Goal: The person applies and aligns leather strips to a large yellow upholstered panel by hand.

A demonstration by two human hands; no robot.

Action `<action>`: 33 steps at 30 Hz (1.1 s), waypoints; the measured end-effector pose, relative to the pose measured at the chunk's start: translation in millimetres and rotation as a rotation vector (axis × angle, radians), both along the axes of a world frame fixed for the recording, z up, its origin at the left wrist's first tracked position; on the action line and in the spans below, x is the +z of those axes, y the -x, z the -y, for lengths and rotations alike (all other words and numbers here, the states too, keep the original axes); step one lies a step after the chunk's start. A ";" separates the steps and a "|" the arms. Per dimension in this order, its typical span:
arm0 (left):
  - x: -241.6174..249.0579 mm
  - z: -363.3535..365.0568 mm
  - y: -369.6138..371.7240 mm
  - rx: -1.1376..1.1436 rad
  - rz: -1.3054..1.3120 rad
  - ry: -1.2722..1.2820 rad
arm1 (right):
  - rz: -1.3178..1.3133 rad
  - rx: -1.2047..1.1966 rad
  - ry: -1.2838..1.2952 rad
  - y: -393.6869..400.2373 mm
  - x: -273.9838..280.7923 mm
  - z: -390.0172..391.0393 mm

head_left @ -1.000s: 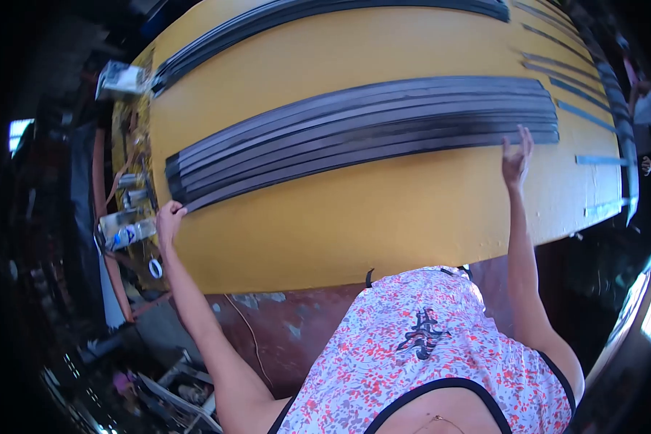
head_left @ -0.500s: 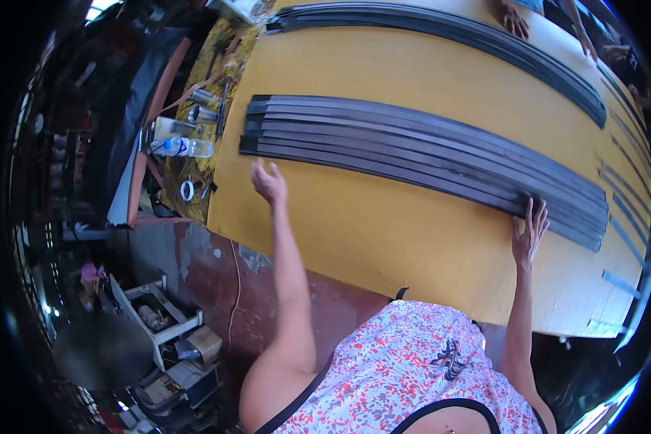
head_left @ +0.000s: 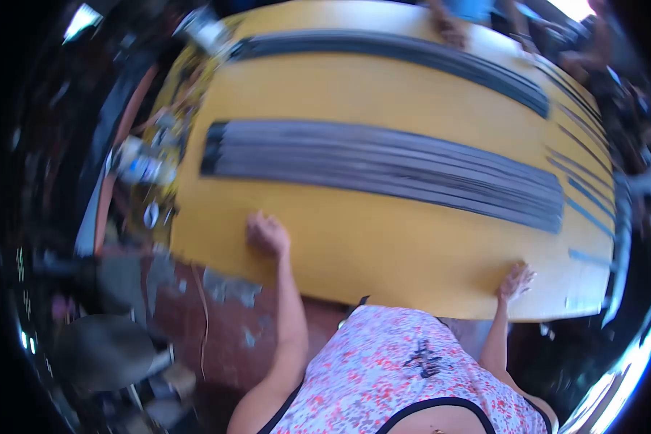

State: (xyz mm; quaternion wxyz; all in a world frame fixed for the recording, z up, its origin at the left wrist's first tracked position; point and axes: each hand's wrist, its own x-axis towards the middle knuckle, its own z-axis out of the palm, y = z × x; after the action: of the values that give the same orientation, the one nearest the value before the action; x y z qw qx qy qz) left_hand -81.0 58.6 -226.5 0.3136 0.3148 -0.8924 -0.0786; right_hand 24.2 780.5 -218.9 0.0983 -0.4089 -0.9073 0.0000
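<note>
Head view: bottle (head_left: 143, 168) beside table (head_left: 383, 239)

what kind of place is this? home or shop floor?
Most likely a small workshop, not a home. A big yellow worktable carries long dark flat strips laid side by side in rows, with bottles and small tools cluttered at its left end. Both hands, left hand and right hand, rest on the near edge.

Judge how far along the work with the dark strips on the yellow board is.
Done: the near strip bundle lies gathered, ends even. In hand: nothing; left hand and right hand rest empty near the yellow board edge. Left: loose strips lie scattered at right.
</note>
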 end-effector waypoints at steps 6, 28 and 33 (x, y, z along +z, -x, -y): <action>-18.0 27.0 13.0 -0.028 0.095 -0.004 | -0.043 -0.181 0.109 -21.4 38.5 64.3; -26.0 -60.4 1.0 0.081 0.401 -0.103 | -0.330 -0.010 0.188 -40.4 43.4 18.1; -10.4 -123.5 -15.0 0.079 0.431 -0.146 | -0.375 -0.019 0.054 -50.3 54.3 -99.0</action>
State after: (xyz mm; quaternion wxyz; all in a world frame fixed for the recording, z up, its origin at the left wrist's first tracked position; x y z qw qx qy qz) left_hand -66.0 182.1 -236.8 0.0950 0.3811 -0.9176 -0.0617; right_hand 74.5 879.5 -164.6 0.2549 -0.4126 -0.8688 0.0996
